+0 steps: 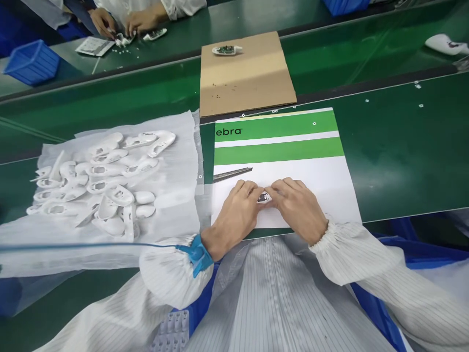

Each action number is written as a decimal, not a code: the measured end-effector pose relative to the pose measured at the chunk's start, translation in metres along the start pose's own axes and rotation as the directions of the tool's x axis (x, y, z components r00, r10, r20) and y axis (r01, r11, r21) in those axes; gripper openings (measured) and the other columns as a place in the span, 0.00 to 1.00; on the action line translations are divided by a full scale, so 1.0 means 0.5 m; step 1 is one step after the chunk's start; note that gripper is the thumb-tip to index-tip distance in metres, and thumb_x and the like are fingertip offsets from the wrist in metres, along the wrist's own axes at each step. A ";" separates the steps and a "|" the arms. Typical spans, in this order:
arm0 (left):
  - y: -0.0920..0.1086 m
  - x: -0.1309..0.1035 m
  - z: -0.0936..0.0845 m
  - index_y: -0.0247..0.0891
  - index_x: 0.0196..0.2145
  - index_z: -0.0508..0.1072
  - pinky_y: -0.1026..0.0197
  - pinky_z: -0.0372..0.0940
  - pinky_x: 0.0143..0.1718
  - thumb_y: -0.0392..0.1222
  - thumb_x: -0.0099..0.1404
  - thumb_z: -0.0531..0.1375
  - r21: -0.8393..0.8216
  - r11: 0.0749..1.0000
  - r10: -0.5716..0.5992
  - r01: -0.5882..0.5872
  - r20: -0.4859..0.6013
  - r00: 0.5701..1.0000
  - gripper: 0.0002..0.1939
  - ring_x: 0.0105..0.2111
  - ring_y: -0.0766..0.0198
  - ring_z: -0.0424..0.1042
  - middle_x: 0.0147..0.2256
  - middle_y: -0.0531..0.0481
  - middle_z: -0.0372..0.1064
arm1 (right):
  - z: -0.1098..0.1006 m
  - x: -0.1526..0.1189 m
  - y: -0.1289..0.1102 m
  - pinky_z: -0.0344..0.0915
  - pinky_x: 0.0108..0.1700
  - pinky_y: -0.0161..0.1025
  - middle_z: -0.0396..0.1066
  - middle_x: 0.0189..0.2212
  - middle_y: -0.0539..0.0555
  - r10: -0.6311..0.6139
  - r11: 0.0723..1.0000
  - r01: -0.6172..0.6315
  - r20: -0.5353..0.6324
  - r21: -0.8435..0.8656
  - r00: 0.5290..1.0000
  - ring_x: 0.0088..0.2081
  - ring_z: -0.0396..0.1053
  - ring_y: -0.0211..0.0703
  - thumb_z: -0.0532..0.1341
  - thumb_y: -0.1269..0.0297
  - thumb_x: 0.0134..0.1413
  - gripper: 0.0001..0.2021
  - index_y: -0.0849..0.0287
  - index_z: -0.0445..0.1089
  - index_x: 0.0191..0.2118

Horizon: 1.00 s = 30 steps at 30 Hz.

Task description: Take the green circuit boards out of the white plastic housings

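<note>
Between my two hands is a small white plastic housing (264,197) with dark parts inside, mostly covered by my fingers. My left hand (240,210), with a blue strap (200,255) at its wrist, grips the left end of it. Fingers of my right hand (298,208) are closed on the right end. Both hands rest over a white and green printed sheet (286,168). Dark tweezers (233,174) lie on that sheet just beyond my left hand.
Many white plastic shells (110,168) lie on a white foam sheet (179,195) at left. A cardboard sheet (249,73) beyond bears a white housing with a green circuit board (227,50). Across, a co-worker's hands (141,22) handle white parts near a blue bin (32,62).
</note>
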<state>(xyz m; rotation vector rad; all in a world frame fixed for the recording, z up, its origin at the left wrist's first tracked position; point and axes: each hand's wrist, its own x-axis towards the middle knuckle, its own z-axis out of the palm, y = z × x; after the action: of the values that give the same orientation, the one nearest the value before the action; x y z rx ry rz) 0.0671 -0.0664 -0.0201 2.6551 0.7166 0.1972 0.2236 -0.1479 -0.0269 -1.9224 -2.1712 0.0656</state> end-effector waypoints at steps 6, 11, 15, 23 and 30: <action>0.004 0.009 -0.004 0.32 0.37 0.71 0.49 0.63 0.40 0.29 0.66 0.51 0.153 0.987 0.031 -0.050 0.124 0.992 0.09 0.42 0.51 0.62 0.39 0.40 0.65 | -0.002 0.013 -0.006 0.57 0.40 0.44 0.67 0.31 0.56 -0.008 1.000 0.009 0.047 -0.016 0.999 0.37 0.60 0.46 0.56 0.78 0.61 0.09 0.63 0.71 0.33; -0.036 0.031 -0.028 0.36 0.49 0.69 0.52 0.65 0.48 0.42 0.72 0.53 -0.131 0.988 0.093 -0.082 0.076 0.993 0.12 0.47 0.55 0.65 0.45 0.43 0.67 | 0.009 0.000 -0.019 0.59 0.39 0.44 0.69 0.34 0.56 0.026 0.999 -0.026 -0.028 -0.028 0.999 0.37 0.62 0.46 0.56 0.74 0.63 0.08 0.64 0.73 0.42; -0.048 0.065 -0.004 0.33 0.54 0.65 0.49 0.61 0.54 0.44 0.74 0.49 -0.131 0.986 0.085 -0.102 -0.135 0.987 0.17 0.50 0.54 0.63 0.51 0.40 0.65 | 0.020 -0.013 -0.035 0.61 0.40 0.46 0.71 0.37 0.59 0.071 0.995 -0.079 -0.119 -0.061 0.990 0.38 0.64 0.49 0.55 0.74 0.63 0.11 0.64 0.73 0.46; -0.051 0.092 -0.003 0.34 0.38 0.67 0.51 0.62 0.49 0.38 0.74 0.42 -0.111 0.983 0.144 -0.144 -0.013 0.990 0.15 0.42 0.56 0.62 0.39 0.40 0.65 | -0.005 0.006 -0.049 0.63 0.42 0.47 0.70 0.36 0.61 0.092 0.995 -0.089 -0.100 0.037 0.991 0.39 0.62 0.50 0.53 0.79 0.61 0.13 0.66 0.74 0.43; -0.040 0.072 0.014 0.36 0.40 0.67 0.51 0.63 0.47 0.43 0.75 0.47 -0.199 0.980 -0.027 0.016 -0.052 0.998 0.13 0.43 0.57 0.63 0.40 0.44 0.66 | 0.028 -0.005 -0.020 0.64 0.42 0.46 0.70 0.44 0.59 0.259 0.928 -0.231 -0.063 0.294 0.964 0.42 0.66 0.50 0.58 0.73 0.61 0.13 0.59 0.67 0.50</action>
<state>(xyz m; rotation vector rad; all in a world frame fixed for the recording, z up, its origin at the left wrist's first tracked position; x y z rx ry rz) 0.0907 -0.0342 -0.0334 2.4596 0.7042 0.3193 0.2111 -0.1499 -0.0388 -1.9684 -1.7375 0.3017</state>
